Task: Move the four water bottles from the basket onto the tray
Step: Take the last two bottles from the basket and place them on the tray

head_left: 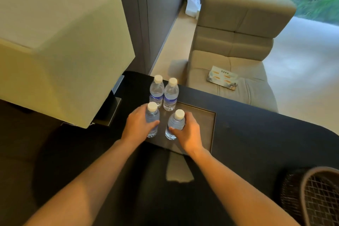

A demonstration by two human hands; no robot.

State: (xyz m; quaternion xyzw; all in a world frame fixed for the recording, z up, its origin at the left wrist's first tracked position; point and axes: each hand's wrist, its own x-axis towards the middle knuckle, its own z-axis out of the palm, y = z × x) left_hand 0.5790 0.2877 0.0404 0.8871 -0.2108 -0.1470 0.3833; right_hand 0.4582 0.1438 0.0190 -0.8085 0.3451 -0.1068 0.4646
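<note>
Two clear water bottles with white caps stand upright at the far left end of the dark square tray (pixel 203 124): the far-left bottle (pixel 156 91) and the far-right bottle (pixel 171 95). My left hand (pixel 136 124) grips a third bottle (pixel 152 115) at the tray's left edge. Around a fourth bottle (pixel 175 124), my right hand (pixel 189 134) is closed; it stands on the tray. Both held bottles are upright with their bases touching the tray. The dark wicker basket (pixel 311 196) sits at the lower right, and its visible part holds nothing.
A large cream lampshade (pixel 60 46) hangs over the left side of the dark table (pixel 256 134). Behind the table stands a beige armchair (pixel 236 42) with a leaflet (pixel 222 78) on its seat. A white bag (pixel 192 5) lies on the floor by the wall.
</note>
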